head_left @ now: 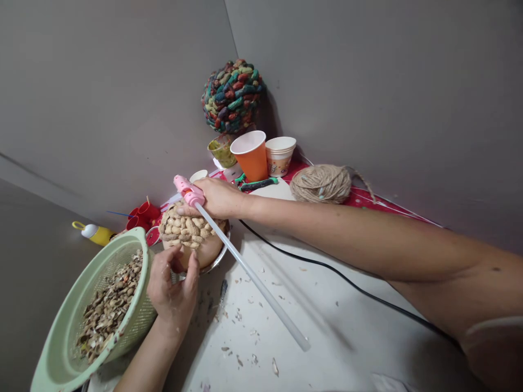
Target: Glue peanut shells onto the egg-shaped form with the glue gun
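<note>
My right hand (220, 197) is closed around a pink hot glue gun (192, 195), and a long clear glue stick (253, 275) sticks out of its back end toward me. Below the gun sits a round form (210, 250) with a smooth tan surface. Peanut shells (190, 230) cover its upper part in packed rows. My left hand (174, 283) is at the near side of the form, thumb and curled fingers apart, with nothing visible between them. The nozzle of the gun is hidden from view.
A green colander (141, 277) of peanut shells (112, 305) stands at left. Behind are a multicoloured shell-covered ball (233, 97), an orange cup (251, 158), stacked paper cups (281, 155), green-handled pliers (259, 184) and twine (321, 184). A black cord (327, 265) crosses the shell-littered white table (294, 326).
</note>
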`<state>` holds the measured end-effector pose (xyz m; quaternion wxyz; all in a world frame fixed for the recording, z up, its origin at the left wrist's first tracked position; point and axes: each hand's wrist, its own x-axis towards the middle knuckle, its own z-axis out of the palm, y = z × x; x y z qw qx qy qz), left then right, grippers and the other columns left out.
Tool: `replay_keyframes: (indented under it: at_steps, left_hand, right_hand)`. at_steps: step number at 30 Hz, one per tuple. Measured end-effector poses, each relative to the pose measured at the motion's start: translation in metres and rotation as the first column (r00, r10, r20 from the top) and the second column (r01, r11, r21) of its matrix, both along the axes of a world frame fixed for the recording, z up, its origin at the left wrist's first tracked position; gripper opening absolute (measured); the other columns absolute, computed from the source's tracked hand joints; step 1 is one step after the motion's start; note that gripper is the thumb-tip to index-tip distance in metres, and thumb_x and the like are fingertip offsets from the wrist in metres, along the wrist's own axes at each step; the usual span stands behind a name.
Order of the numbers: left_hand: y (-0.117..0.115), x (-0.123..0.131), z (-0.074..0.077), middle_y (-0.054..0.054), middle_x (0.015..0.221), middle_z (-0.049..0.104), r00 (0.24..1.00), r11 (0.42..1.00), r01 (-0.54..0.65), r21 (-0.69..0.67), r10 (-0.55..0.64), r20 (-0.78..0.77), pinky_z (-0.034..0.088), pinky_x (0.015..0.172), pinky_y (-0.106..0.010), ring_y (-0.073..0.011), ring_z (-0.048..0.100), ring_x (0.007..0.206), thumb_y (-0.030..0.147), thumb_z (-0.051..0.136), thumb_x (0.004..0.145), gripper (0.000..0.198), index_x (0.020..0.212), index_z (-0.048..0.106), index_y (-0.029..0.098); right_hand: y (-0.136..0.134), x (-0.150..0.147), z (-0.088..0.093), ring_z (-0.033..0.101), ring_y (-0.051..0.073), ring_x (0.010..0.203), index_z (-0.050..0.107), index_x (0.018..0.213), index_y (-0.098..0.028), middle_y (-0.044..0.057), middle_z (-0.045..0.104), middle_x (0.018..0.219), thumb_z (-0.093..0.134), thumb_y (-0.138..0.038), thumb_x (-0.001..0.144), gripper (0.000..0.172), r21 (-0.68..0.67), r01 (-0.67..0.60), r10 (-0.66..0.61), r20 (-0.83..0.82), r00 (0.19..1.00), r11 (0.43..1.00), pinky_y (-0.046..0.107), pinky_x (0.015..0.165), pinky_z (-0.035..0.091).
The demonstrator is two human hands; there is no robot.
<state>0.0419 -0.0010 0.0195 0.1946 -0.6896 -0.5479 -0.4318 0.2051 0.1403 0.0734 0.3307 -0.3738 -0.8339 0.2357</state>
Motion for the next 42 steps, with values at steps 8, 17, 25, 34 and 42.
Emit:
replay_keyframes:
  at_steps: [8,17,25,34,42]
  left_hand:
    - [0.002,0.001,-0.006,0.0,0.082,0.059,0.993,0.999,-0.001,-0.052,0.007,0.115,0.045,0.062,-0.027,-0.0134,0.053,0.063,0.018,0.071,0.077,0.036,0.111,0.06,0.021]
    - [-0.007,-0.005,-0.005,0.0,0.084,0.06,0.993,0.999,0.03,-0.015,-0.028,0.113,0.047,0.064,-0.029,-0.0136,0.053,0.062,0.019,0.073,0.074,0.043,0.116,0.06,0.022]
    - [-0.005,-0.004,0.0,-0.016,0.145,0.041,1.0,0.996,-0.007,0.094,0.009,-0.023,0.029,0.111,-0.055,-0.0343,0.037,0.136,0.022,0.077,0.071,0.087,0.146,0.032,0.025]
    - [0.005,-0.011,-0.002,-0.017,0.159,0.021,0.997,0.996,0.066,-0.052,-0.064,0.046,0.018,0.116,-0.06,-0.0361,0.02,0.146,0.033,0.069,0.081,0.089,0.153,0.018,0.027]
    - [0.008,-0.015,-0.01,-0.006,0.161,0.022,0.984,0.986,0.072,-0.153,-0.045,0.175,0.013,0.119,-0.055,-0.0282,0.016,0.148,0.03,0.046,0.096,0.065,0.153,0.017,0.036]
  right_hand:
    - [0.002,-0.001,-0.003,0.059,0.018,0.074,0.062,0.088,-0.015,0.006,0.065,0.084,0.065,-0.063,0.078,0.049,0.044,-0.019,0.019,-0.008,1.0,0.999,0.024,0.057,0.031]
    - [0.006,-0.001,-0.007,0.052,0.015,0.067,0.06,0.082,-0.015,0.005,0.063,0.079,0.065,-0.065,0.076,0.05,0.036,-0.046,0.048,-0.054,0.997,0.998,0.022,0.056,0.03]
    - [0.007,-0.005,-0.01,0.046,0.012,0.061,0.053,0.073,-0.016,0.0,0.054,0.069,0.062,-0.066,0.077,0.051,0.053,-0.081,0.084,-0.054,0.995,0.995,0.022,0.056,0.029]
    - [0.009,-0.008,-0.015,0.046,0.011,0.06,0.048,0.072,-0.018,-0.002,0.051,0.066,0.062,-0.064,0.078,0.049,0.063,-0.087,0.091,-0.062,0.994,0.994,0.021,0.056,0.031]
    - [0.008,-0.01,-0.015,0.044,0.011,0.059,0.047,0.07,-0.018,-0.002,0.051,0.066,0.066,-0.061,0.076,0.048,0.043,-0.094,0.098,-0.091,0.991,0.995,0.022,0.055,0.03]
